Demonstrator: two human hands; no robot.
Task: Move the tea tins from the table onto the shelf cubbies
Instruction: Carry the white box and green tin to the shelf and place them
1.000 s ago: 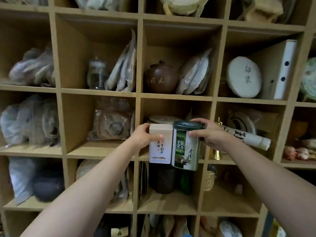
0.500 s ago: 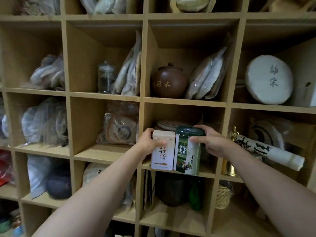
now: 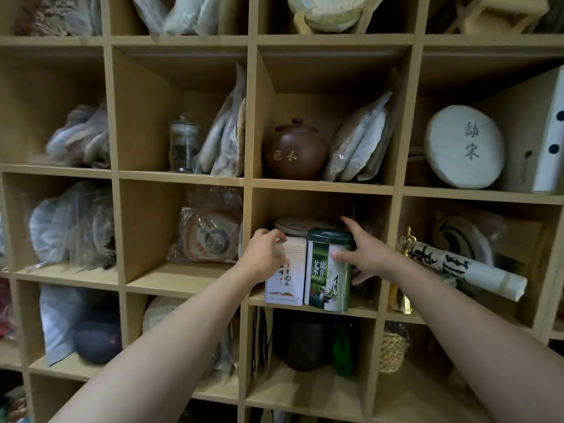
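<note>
A white tea tin (image 3: 286, 285) and a green tea tin (image 3: 328, 280) stand upright side by side, touching, on the front edge of the middle cubby's board (image 3: 364, 310). My left hand (image 3: 263, 258) curls over the white tin's upper left corner and grips it. My right hand (image 3: 367, 257) is at the green tin's right side with its fingers spread. The thumb rests on the tin's front and the index finger points up, off the lid. A flat round tea cake (image 3: 300, 225) lies behind the tins.
Neighbouring cubbies hold a brown clay jar (image 3: 295, 151), bagged tea cakes (image 3: 210, 236), a glass jar (image 3: 184, 145), a white round cake (image 3: 464, 146) and a rolled scroll (image 3: 467, 271) with a brass piece (image 3: 407, 241). The cubby below holds a dark pot (image 3: 308, 343).
Both tins came to rest on the cubby's front edge. My right hand's fingers have spread away from the green tin's lid. My left hand has stayed on the white tin.
</note>
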